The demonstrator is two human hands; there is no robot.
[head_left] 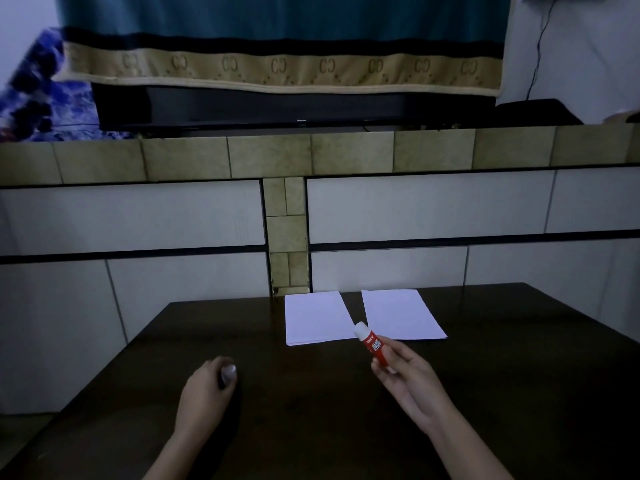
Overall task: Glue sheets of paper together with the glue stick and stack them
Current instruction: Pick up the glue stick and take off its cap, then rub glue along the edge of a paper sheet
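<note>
the right hand (412,379) pinches a red cylindrical glue stick with a white top (371,344) by its lower end, fingers curled round the tube, so the stick tilts up and away from the grip toward the left. just past the stick's white tip, farther out from the grip, two white rectangular sheets of paper lie flat on the dark wooden table (519,358), side by side and apart with a strip of bare wood between them: the left sheet of paper (313,318) sits beyond and to the left of the grip, the right sheet of paper (401,313) directly beyond it. the stick's tip overlaps the gap between their near corners in this view; whether it touches either sheet cannot be told. well to the left of the grip, the left hand (207,389) rests low over the table with its fingers curled round a small white round cap (228,372). beyond the table stands a pale tiled wall face (138,216).
</note>
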